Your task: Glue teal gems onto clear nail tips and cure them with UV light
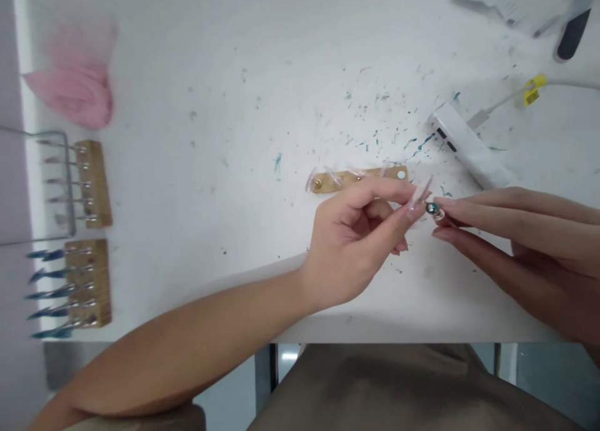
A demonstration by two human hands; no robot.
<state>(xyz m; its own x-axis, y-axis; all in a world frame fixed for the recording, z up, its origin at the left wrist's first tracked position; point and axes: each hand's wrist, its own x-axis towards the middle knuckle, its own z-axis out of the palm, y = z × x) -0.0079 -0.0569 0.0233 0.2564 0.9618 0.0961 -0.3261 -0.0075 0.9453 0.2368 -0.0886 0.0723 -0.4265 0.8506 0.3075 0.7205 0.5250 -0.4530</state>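
Note:
My left hand (344,253) pinches a pale, see-through false nail (425,189) between thumb and index finger, its point aimed up and to the right. Right beside it, my right hand (525,234) has its fingers closed around a small piece with a shiny teal and silver round end (432,208); what kind of piece it is I cannot make out. The two hands almost meet. Partly behind my left hand lies a wooden strip (324,182) bearing several clear false nails.
At the left edge stand two wooden nail stands (96,184), the nearer one holding teal nails (51,293). A metal wire frame (70,187) and a crumpled pink cloth (82,97) are there too. A white box-shaped device (469,147) with a cable sits at right. Teal smears mark the white table (187,56).

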